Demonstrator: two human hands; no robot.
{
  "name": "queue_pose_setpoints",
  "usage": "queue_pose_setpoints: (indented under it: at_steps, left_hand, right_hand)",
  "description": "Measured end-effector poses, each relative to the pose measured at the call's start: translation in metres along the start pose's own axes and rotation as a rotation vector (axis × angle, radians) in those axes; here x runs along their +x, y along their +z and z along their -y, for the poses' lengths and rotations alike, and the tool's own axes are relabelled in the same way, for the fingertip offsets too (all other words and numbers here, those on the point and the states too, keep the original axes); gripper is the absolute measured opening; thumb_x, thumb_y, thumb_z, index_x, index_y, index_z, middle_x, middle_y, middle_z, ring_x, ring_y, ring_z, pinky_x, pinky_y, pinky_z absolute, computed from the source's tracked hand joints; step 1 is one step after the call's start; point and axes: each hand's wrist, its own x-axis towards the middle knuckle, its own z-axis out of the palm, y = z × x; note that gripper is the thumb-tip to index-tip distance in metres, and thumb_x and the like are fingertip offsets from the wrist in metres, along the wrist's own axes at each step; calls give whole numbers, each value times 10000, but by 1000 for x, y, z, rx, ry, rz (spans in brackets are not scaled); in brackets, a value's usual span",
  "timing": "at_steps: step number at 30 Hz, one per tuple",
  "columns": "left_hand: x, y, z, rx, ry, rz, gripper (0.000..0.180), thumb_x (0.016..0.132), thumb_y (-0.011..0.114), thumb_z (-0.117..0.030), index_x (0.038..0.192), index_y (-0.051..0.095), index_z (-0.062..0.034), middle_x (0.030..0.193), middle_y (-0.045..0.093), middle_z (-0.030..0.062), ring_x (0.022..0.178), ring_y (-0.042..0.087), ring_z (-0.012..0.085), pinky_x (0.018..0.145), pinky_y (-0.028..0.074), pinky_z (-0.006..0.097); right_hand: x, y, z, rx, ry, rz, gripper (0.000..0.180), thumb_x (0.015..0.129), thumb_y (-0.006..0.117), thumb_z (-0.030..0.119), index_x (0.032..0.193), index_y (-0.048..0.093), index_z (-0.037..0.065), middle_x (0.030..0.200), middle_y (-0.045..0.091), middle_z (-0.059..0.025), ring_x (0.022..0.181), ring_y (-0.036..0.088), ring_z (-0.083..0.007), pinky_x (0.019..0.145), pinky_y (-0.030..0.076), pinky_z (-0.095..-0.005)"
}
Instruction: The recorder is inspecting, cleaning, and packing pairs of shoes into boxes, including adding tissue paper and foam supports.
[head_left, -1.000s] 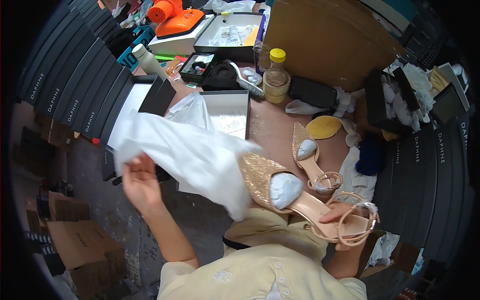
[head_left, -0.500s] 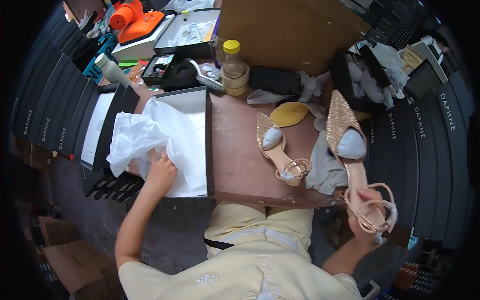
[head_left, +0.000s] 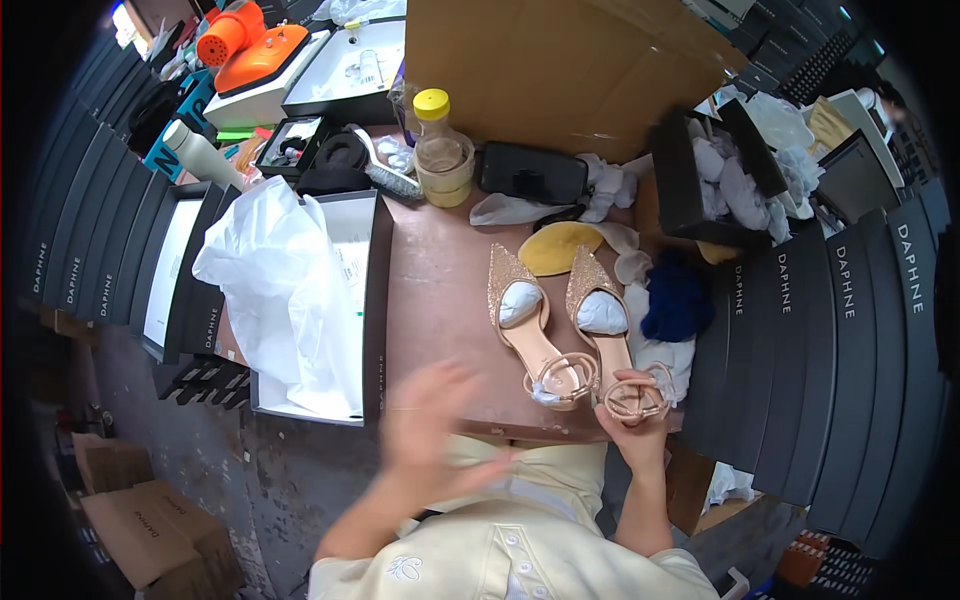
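Note:
Two glittery rose-gold pointed-toe ankle-strap shoes lie side by side with toes facing away, each with white stuffing in its toe. My right hand (head_left: 635, 430) grips the right shoe (head_left: 613, 352) round its heel and strap. To its left is the other shoe (head_left: 530, 345), with no hand on it. My left hand (head_left: 435, 430) is in the air over the table's near edge, holding nothing, motion-blurred, its thumb and fingers apart. Left of it, an open dark shoebox (head_left: 374, 330) with a white inside holds crumpled white tissue paper (head_left: 285, 300).
Beyond the shoes lie a yellow pad (head_left: 558, 248), a dark blue cloth (head_left: 677, 298) and a black case (head_left: 533, 173). A yellow-capped bottle (head_left: 433, 135) and a brush (head_left: 390, 175) stand farther back. Dark shoeboxes (head_left: 850, 350) line both sides. A box of stuffing (head_left: 690, 180) sits back right.
My right hand has brought its shoe leftward and down beside the other one. My left hand has let go of the tissue paper and swung right. The blue cloth has come into sight.

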Motion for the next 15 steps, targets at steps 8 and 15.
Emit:
queue_pose_setpoints:
  at_steps: [8, 15]
  left_hand:
    - [-7, 135, 37, -223, -21, -14, 596, 619, 755, -68, 1162, 510, -40, 1192, 549, 188, 1181, 499, 364, 985, 322, 595]
    - [-42, 47, 65, -453, -175, 167, 492, 636, 756, -43, 1082, 548, -51, 1085, 618, 105, 1173, 526, 320, 1018, 320, 557]
  right_hand:
    - [6, 7, 21, -28, -65, 5, 461, 652, 797, 30, 1044, 557, -9, 1124, 551, -70, 907, 562, -113, 769, 478, -257]
    - [12, 17, -4, -142, 49, 187, 593, 613, 830, 84, 1126, 538, 20, 1095, 583, -101, 968, 562, -166, 822, 463, -301]
